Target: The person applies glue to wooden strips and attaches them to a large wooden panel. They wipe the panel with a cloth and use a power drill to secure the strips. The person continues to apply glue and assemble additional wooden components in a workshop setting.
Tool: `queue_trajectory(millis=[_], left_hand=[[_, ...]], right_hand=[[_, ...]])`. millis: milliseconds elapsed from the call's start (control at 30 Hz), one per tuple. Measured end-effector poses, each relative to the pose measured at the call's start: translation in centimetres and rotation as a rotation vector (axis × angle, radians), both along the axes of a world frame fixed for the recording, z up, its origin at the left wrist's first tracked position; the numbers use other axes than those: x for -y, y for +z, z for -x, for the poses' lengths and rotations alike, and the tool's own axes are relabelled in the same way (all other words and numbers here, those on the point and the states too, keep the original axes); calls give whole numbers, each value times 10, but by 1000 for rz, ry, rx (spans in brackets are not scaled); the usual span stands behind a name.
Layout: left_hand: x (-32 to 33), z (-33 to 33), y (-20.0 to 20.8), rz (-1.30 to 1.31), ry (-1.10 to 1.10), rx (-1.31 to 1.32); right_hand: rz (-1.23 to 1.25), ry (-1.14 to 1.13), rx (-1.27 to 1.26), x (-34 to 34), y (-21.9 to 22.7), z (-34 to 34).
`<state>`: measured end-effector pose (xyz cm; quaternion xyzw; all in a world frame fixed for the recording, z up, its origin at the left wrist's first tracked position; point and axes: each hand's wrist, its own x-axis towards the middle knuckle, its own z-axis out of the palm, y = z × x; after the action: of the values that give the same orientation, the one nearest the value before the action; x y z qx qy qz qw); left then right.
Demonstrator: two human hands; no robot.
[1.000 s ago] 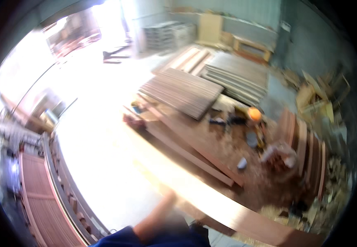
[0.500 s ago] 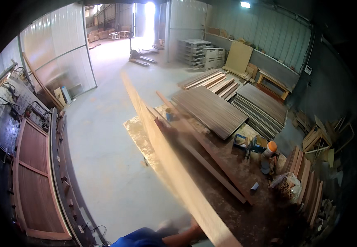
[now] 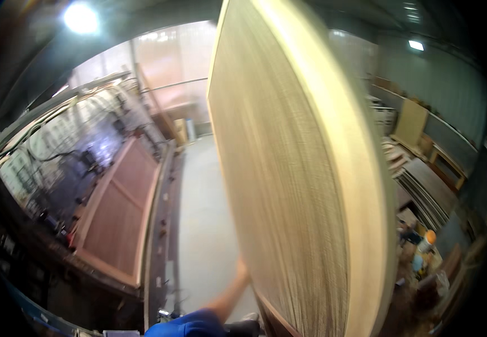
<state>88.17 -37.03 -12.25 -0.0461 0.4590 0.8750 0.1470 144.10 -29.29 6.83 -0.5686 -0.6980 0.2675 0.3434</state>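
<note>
A large wooden door panel (image 3: 282, 180), with a brown grained face and a pale edge strip (image 3: 361, 224), stands raised and tilted right in front of me. It fills the middle of the view from top to bottom. My left arm, in a blue sleeve, reaches up from the lower edge. My left hand (image 3: 243, 274) grips the panel's left side low down, its fingers mostly hidden by the panel. My right hand does not show; the panel covers much of that side.
To the left, a reddish-brown framed panel (image 3: 121, 216) lies in a long machine bed with hoses and clamps. Grey floor (image 3: 207, 185) runs between it and me. At the right are stacked panels (image 3: 428, 182), an orange-capped bottle (image 3: 426, 241) and a leaning yellowish board (image 3: 409, 122).
The panel, seen edge-on before, now shows its broad brown face and stands higher and closer. My view has swung left toward the machine bed, and my left arm shows more fully.
</note>
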Motion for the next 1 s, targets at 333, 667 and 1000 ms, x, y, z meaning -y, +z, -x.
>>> queue_trajectory(millis=[333,667,1000], left_hand=[[247,62,136,708,576,-268],[459,-114,69,1502,1552,-353],[434,-425,3,478,1775,180]], right_hand=[[15,412,-380,-18,2,98],[407,820,-897,-64,18,324],[765,1582,-697,22,16,467]])
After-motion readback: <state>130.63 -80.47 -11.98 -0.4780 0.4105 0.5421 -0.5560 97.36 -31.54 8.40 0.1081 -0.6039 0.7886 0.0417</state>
